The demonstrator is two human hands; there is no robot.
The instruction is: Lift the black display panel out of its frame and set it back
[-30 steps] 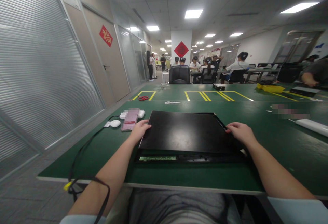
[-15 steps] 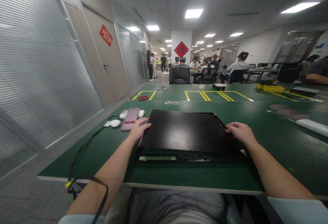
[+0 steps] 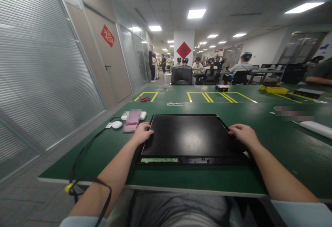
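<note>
Panel, flat, glossy black

Pale blue short sleeves, grey clothing over the lap.

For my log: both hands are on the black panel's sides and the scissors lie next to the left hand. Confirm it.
One thing is wrong. In the head view the scissors lie far off by the yellow lines; a phone lies next to the left hand. It and the right hand are on the sides of the panel.
</note>
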